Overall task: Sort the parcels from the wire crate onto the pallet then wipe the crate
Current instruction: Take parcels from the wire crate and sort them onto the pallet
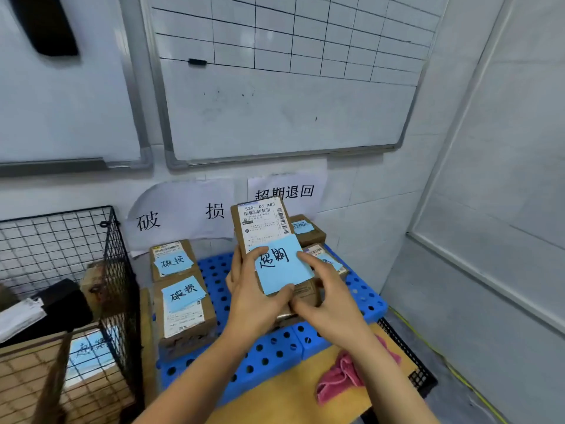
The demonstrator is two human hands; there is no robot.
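Observation:
Both hands hold one brown cardboard parcel [265,228] tilted up over the blue perforated pallet [269,350]; it bears a white shipping label and a blue handwritten note. My left hand [250,298] grips its left and lower edge. My right hand [327,298] holds its right side, fingers over the note. Two parcels with blue notes, a rear one [171,258] and a front one [183,307], lie on the pallet's left. Two more, one at the back [305,229] and one nearer [328,258], lie at its right rear. The black wire crate [116,270] stands at left with parcels [88,359] inside.
A pink cloth [345,374] lies on a yellow board [284,396] in front of the pallet. Paper signs [183,212] hang on the wall behind the pallet, under two whiteboards [275,87]. A black and white bundle [46,307] rests in the crate. A white wall closes the right side.

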